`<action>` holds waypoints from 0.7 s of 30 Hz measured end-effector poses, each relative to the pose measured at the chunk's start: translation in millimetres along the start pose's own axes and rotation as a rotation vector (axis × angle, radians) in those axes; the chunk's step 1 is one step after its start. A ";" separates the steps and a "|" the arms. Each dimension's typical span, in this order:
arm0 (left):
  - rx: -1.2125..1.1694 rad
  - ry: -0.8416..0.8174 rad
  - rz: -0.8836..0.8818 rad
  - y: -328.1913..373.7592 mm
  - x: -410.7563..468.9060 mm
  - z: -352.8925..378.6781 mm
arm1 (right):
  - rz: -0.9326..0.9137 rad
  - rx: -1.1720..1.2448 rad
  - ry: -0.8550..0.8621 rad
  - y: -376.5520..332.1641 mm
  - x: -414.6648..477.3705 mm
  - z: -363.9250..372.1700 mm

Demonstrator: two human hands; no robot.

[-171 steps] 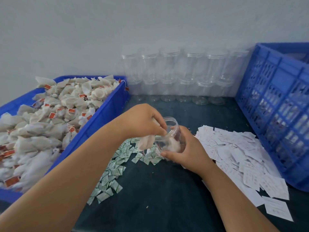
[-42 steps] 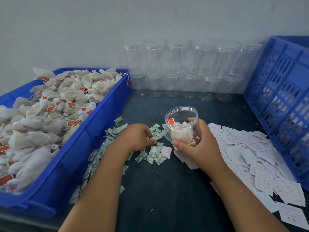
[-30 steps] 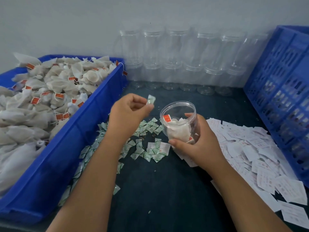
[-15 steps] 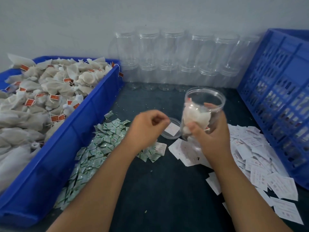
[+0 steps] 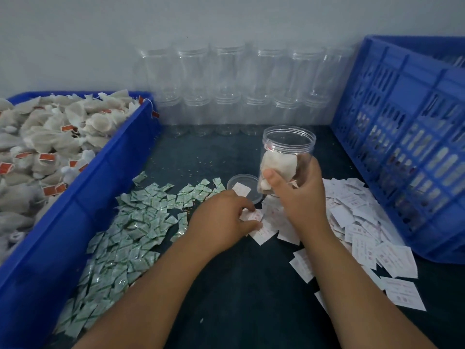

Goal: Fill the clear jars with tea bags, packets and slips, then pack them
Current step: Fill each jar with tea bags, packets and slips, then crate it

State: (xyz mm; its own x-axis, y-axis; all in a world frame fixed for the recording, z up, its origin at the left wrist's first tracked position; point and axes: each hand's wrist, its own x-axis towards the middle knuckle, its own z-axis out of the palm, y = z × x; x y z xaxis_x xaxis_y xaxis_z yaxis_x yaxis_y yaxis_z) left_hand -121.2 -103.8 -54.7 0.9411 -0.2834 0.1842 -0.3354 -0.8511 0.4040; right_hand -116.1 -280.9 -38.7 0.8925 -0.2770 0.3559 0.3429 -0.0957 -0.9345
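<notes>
Holding a clear jar [image 5: 288, 144] stuffed with white tea bags [image 5: 278, 163] above the table [image 5: 239, 285].
The right hand [image 5: 299, 197] curls fingers and thumb round its lower half, mouth upward; the left hand [image 5: 221, 220] pinches a slip [image 5: 253, 217] lying just below the jar.

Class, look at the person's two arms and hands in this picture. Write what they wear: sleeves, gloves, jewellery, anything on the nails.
The left hand and right hand are bare: no gloves and no rings that show. The left forearm and right forearm are uncovered down to the picture's edge, with no sleeve, watch or bracelet in view. The right thumb's nail looks short and unpainted.
</notes>
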 end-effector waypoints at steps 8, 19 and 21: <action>-0.221 0.018 -0.039 -12.8 1.1 -11.8 | -0.012 -0.036 -0.129 1.3 -5.3 1.7; -0.832 0.753 -0.232 -18.6 2.3 -67.0 | -0.004 -0.111 -0.337 -0.9 -7.8 4.2; -1.084 0.740 -0.160 -12.1 -0.8 -76.2 | -0.035 -0.157 -0.400 -2.0 -11.4 6.9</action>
State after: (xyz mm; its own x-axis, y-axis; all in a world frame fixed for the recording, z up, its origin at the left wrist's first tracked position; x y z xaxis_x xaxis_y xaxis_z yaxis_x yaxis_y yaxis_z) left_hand -121.1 -59.6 8.5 0.8440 0.3877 0.3706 -0.4126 0.0279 0.9105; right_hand -124.9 -271.0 -40.9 0.9349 0.1189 0.3344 0.3542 -0.2511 -0.9008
